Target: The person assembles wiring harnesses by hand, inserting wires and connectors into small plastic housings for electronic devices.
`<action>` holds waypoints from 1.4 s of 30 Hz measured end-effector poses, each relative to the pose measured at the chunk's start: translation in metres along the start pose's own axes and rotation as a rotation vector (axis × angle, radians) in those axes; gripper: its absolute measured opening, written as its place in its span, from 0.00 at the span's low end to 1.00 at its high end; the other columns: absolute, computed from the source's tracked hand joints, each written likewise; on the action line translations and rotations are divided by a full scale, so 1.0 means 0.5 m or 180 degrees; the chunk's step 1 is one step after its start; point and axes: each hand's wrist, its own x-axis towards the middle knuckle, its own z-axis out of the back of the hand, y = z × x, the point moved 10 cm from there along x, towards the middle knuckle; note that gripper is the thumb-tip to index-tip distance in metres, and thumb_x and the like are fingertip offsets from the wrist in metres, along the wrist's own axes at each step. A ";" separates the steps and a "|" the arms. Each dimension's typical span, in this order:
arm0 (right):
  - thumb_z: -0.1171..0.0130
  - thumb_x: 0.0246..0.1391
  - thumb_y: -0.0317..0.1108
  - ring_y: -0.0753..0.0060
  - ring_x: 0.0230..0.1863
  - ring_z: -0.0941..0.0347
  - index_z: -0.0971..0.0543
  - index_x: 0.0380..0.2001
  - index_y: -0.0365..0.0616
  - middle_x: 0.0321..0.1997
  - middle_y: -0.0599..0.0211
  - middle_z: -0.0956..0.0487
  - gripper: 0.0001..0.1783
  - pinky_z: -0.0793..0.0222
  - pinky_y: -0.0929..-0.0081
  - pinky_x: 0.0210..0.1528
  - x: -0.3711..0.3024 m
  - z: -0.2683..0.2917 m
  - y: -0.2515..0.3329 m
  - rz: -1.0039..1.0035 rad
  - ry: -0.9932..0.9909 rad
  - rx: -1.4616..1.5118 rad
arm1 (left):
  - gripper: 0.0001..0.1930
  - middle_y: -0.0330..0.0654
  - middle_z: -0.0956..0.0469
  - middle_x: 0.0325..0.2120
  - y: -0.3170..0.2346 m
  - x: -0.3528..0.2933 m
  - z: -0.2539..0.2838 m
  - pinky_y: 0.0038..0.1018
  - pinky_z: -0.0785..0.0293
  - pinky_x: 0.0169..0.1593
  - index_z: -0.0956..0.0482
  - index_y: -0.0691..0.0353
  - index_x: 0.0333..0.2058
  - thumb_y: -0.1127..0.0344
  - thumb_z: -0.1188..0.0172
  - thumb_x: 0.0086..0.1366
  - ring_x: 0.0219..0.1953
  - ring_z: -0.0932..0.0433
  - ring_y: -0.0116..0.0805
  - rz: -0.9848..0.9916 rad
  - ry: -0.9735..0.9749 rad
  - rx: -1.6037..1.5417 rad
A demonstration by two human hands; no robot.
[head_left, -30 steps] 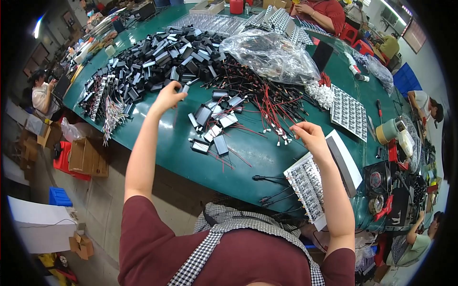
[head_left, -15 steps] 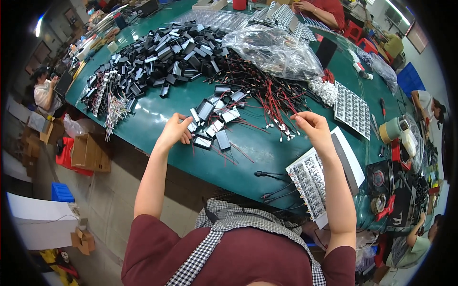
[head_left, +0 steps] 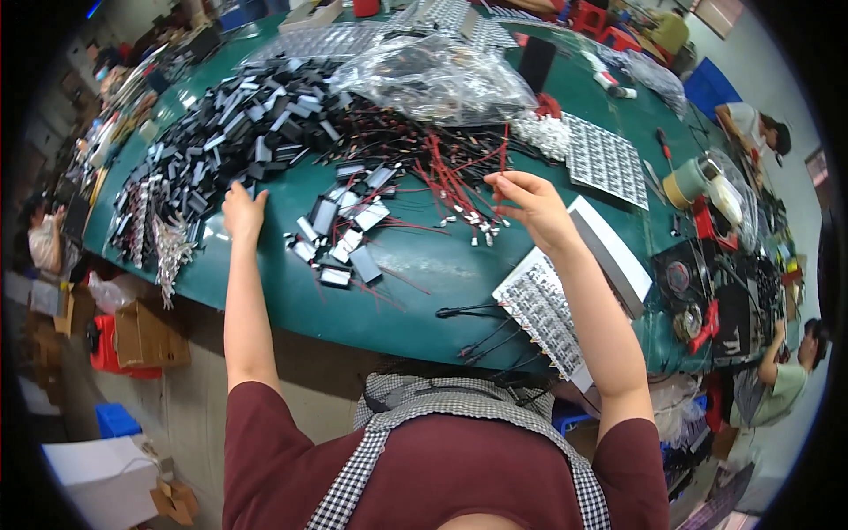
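My left hand [head_left: 242, 212] reaches to the near edge of a big heap of black casings [head_left: 265, 119]. Its thumb and fingers are apart beside one casing, and I cannot make out a firm grip on it. Over the near side of a bundle of red and black wires [head_left: 446, 168], my right hand [head_left: 534, 208] pinches a red wire [head_left: 505, 146] between thumb and fingertips. White connectors [head_left: 477, 230] end several of the bundled wires. Between my hands lies a small group of casings [head_left: 344, 225], with red wires trailing from it.
A clear plastic bag [head_left: 424, 79] lies behind the wires, with white connectors [head_left: 543, 134] and a sheet of small parts [head_left: 606, 161] to its right. Another parts sheet [head_left: 543, 305] with black cables lies under my right forearm. White-tipped wires [head_left: 172, 247] hang over the left table edge.
My left hand has left the small group of casings and moved left to the heap. My right hand has a red wire raised at its fingertips. The view has shifted right.
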 end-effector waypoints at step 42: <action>0.49 0.58 0.37 0.89 0.18 0.40 0.26 0.39 0.39 0.27 0.73 0.28 0.12 0.49 0.89 0.15 -0.077 -0.123 0.049 -0.0226 0.0616 0.1090 | 0.15 0.42 0.23 0.27 -0.552 -0.527 0.150 0.14 0.38 0.23 0.28 0.68 0.44 0.70 0.43 0.58 0.18 0.34 0.19 -0.0719 0.3618 -0.5200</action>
